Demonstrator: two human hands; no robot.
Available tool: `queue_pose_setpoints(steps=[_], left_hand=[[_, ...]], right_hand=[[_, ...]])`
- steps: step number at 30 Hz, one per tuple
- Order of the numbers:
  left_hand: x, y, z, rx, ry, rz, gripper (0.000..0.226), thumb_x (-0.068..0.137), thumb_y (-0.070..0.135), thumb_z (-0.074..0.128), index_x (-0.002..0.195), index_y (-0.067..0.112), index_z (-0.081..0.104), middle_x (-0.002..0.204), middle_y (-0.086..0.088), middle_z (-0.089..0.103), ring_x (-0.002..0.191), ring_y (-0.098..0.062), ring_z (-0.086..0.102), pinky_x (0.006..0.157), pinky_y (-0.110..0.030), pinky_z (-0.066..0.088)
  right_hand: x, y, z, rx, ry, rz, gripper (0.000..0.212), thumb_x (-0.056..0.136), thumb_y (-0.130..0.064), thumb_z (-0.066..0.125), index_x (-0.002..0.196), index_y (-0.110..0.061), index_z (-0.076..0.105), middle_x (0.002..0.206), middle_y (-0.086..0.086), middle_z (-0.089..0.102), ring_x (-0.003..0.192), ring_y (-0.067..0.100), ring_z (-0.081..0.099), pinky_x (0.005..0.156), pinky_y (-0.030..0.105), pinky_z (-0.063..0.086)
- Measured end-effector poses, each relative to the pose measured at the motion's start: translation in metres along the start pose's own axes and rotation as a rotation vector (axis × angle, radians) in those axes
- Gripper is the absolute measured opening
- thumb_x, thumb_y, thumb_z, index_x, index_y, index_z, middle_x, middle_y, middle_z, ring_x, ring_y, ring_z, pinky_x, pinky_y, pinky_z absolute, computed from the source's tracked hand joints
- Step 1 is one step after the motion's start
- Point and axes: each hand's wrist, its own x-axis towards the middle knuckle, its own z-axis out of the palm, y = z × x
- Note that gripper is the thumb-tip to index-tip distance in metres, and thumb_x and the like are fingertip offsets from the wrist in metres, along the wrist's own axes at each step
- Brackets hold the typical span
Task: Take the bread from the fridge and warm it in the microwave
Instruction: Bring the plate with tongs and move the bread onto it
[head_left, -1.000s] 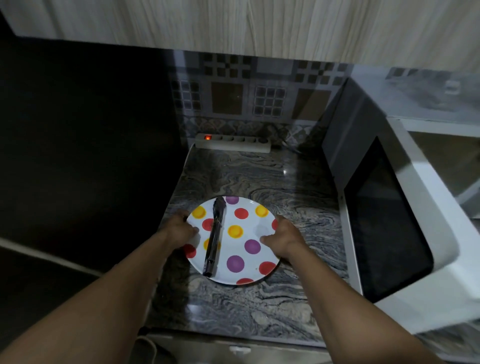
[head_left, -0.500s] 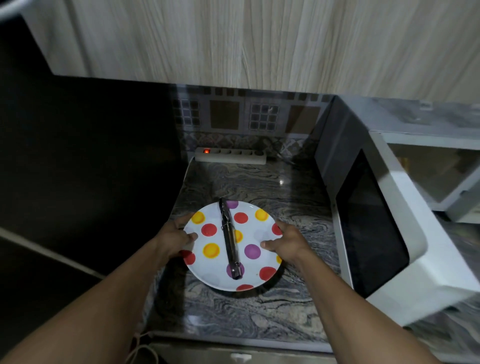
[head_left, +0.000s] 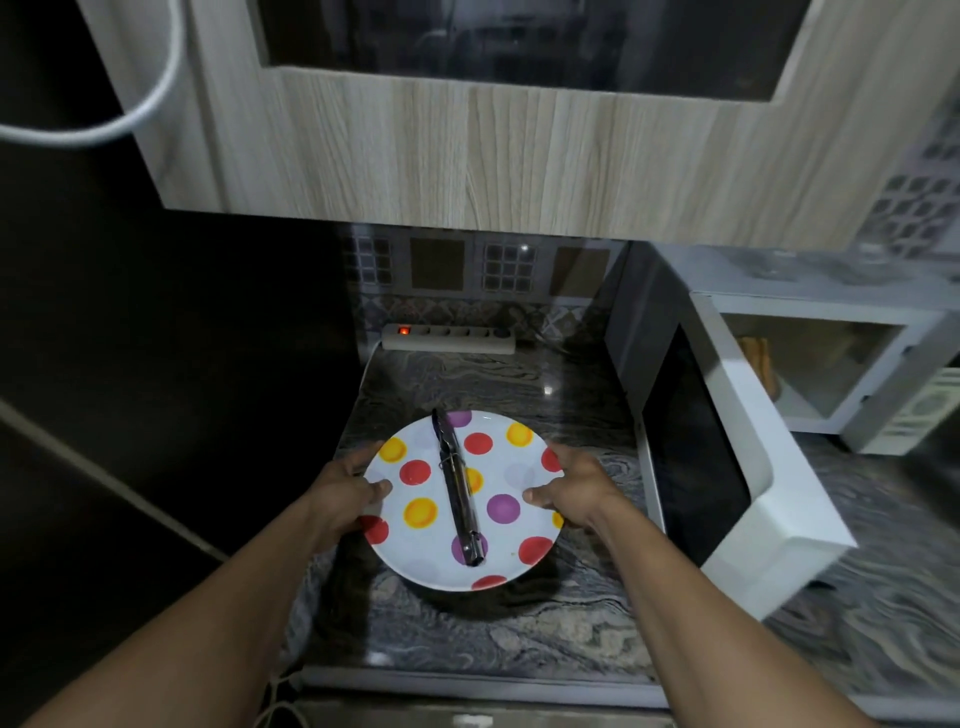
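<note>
Head view: left hand (head_left: 337, 493) and right hand (head_left: 576, 488) grip opposite rims of the plate (head_left: 506, 545), thumbs on top, tongs (head_left: 460, 493) lying far-to-near on it; what looks like bread (head_left: 756, 353) sits in the open microwave (head_left: 753, 467) at right, nearer the right hand.

Setting: home kitchen, dim light. Evidence — a stone-patterned countertop (head_left: 467, 634) in a narrow alcove, with a patterned tile backsplash (head_left: 467, 270) behind it. Overhead is a wood-grain wall cabinet (head_left: 493, 156) with a dark glass panel. A white microwave (head_left: 831, 364) stands on the counter at right, its door (head_left: 691, 457) swung open. A white power strip (head_left: 449, 338) lies against the tiles, switch lit red. Household tableware is present — a spotted plate (head_left: 431, 551) with metal tongs (head_left: 460, 493) lying across it.
</note>
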Motion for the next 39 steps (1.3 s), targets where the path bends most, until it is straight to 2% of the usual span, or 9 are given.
queue_pose_setpoints(steps=[3, 6, 10, 15, 20, 25, 29, 33, 39], left_hand=[[-0.01, 0.006, 0.003, 0.011, 0.004, 0.005, 0.057, 0.092, -0.007, 0.059, 0.143, 0.017, 0.049, 0.118, -0.018, 0.069, 0.103, -0.038, 0.066, 0.082, -0.045, 0.056], [-0.023, 0.011, 0.005, 0.054, 0.02, 0.015, 0.054, 0.093, -0.004, 0.06, 0.142, 0.016, 0.05, 0.116, -0.018, 0.069, 0.101, -0.039, 0.067, 0.087, -0.052, 0.056], [-0.047, 0.025, 0.005, 0.073, 0.035, 0.005, 0.049, 0.094, -0.002, 0.058, 0.138, 0.019, 0.054, 0.104, -0.014, 0.072, 0.082, -0.027, 0.068, 0.069, -0.037, 0.058], [-0.087, 0.045, 0.005, 0.084, 0.089, -0.017, 0.049, 0.095, -0.004, 0.055, 0.139, 0.018, 0.051, 0.114, -0.024, 0.067, 0.106, -0.042, 0.064, 0.087, -0.048, 0.055], [-0.129, 0.051, 0.008, 0.098, 0.102, -0.006, 0.054, 0.094, -0.003, 0.058, 0.142, 0.019, 0.048, 0.118, -0.016, 0.067, 0.097, -0.031, 0.065, 0.072, -0.039, 0.057], [-0.173, 0.054, 0.018, 0.113, 0.127, -0.007, 0.059, 0.094, -0.005, 0.056, 0.146, 0.018, 0.042, 0.092, -0.011, 0.065, 0.061, -0.017, 0.057, 0.052, -0.025, 0.048], [-0.203, 0.064, 0.022, 0.125, 0.103, 0.015, 0.056, 0.095, -0.005, 0.054, 0.145, 0.018, 0.045, 0.106, -0.016, 0.068, 0.077, -0.025, 0.059, 0.064, -0.032, 0.05], [-0.233, 0.071, 0.031, 0.135, 0.074, 0.062, 0.052, 0.095, -0.004, 0.054, 0.141, 0.018, 0.049, 0.108, -0.017, 0.069, 0.077, -0.026, 0.06, 0.065, -0.033, 0.051], [-0.279, 0.067, 0.051, 0.13, 0.009, 0.08, 0.043, 0.095, -0.003, 0.055, 0.132, 0.017, 0.057, 0.094, -0.011, 0.071, 0.07, -0.023, 0.063, 0.054, -0.031, 0.053]], right_hand=[[-0.009, -0.003, -0.004, 0.022, 0.017, -0.009, 0.055, 0.073, 0.009, 0.081, 0.121, -0.011, 0.066, 0.106, 0.006, 0.073, 0.098, 0.025, 0.07, 0.089, 0.041, 0.057], [-0.022, -0.007, -0.009, 0.038, 0.021, -0.018, 0.053, 0.072, 0.011, 0.08, 0.118, -0.013, 0.067, 0.104, 0.006, 0.073, 0.094, 0.023, 0.07, 0.083, 0.035, 0.057], [-0.038, -0.013, -0.016, 0.051, 0.005, -0.031, 0.053, 0.072, 0.015, 0.078, 0.115, -0.012, 0.066, 0.1, 0.005, 0.072, 0.091, 0.023, 0.068, 0.083, 0.035, 0.057], [-0.065, -0.028, -0.028, 0.01, -0.044, -0.052, 0.05, 0.071, 0.006, 0.084, 0.112, -0.017, 0.066, 0.105, 0.003, 0.073, 0.097, 0.023, 0.07, 0.089, 0.04, 0.058], [-0.106, -0.038, -0.044, -0.019, -0.049, -0.075, 0.047, 0.073, 0.002, 0.083, 0.105, -0.024, 0.061, 0.101, 0.0, 0.071, 0.096, 0.022, 0.069, 0.089, 0.038, 0.057], [-0.145, -0.047, -0.06, -0.077, -0.067, -0.048, 0.047, 0.075, -0.003, 0.084, 0.114, -0.015, 0.062, 0.109, 0.003, 0.071, 0.099, 0.023, 0.069, 0.09, 0.037, 0.057], [-0.179, -0.054, -0.071, -0.074, -0.056, -0.046, 0.06, 0.074, -0.005, 0.085, 0.127, -0.006, 0.058, 0.112, 0.006, 0.071, 0.1, 0.025, 0.07, 0.091, 0.045, 0.057], [-0.222, -0.056, -0.09, -0.092, -0.03, -0.07, 0.059, 0.081, -0.006, 0.08, 0.134, -0.006, 0.054, 0.109, 0.004, 0.065, 0.099, 0.022, 0.066, 0.088, 0.035, 0.056], [-0.281, -0.044, -0.114, -0.103, 0.06, -0.082, 0.047, 0.078, -0.003, 0.082, 0.119, 0.002, 0.06, 0.112, 0.011, 0.069, 0.095, 0.023, 0.067, 0.08, 0.034, 0.059]])
